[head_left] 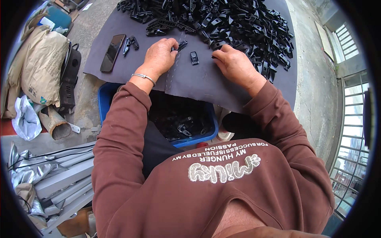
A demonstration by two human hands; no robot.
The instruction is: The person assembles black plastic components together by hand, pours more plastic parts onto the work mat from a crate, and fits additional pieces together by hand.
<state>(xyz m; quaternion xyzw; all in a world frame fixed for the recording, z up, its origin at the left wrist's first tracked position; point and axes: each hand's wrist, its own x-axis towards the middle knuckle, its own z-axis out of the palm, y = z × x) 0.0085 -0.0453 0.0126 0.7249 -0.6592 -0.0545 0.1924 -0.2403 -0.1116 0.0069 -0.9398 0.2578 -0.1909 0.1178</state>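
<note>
Over a dark grey table covering (198, 85), my left hand (158, 55) pinches a long black plastic part (182, 45) between thumb and fingers. My right hand (235, 65) is closed too, fingertips pressed together around something small and dark, mostly hidden. Between the hands lies a single short black plastic piece (194, 58), touched by neither. A large heap of similar black plastic parts (238, 25) spreads across the far side, reaching close to my right hand. Two more black parts (130, 45) rest to the left of my left hand, beside a dark phone (113, 53).
Below the table edge, a blue bin (213, 133) between my legs holds more black parts. Stuffed sacks (43, 67), a cardboard tube (57, 125) and pale metal bars (65, 180) stand at the left. A barred window (351, 135) is on the right.
</note>
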